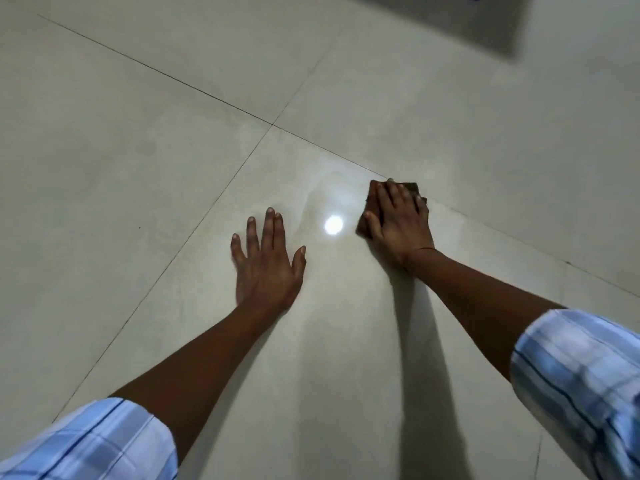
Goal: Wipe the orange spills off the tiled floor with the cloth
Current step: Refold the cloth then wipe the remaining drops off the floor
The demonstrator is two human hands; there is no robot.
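Right hand (401, 223): fingers spread, pressed flat on the dark brown folded cloth (370, 206), beside a grout line.
Left hand (266, 261): fingers apart, flat on the glossy beige tiled floor (138, 168).

Pale cream glossy tiled floor (138, 202): thin dark grout lines, 1 crossing ahead of the hands. Small dark brown folded cloth (367, 211): flat on floor beside a grout line, under right hand (401, 225), fingers spread over it. Left hand (266, 261): palm down, flat on bare tile. Round white light reflection (333, 224): between the 2 hands. Blue-and-white checked sleeves (581, 368): rolled up both forearms.
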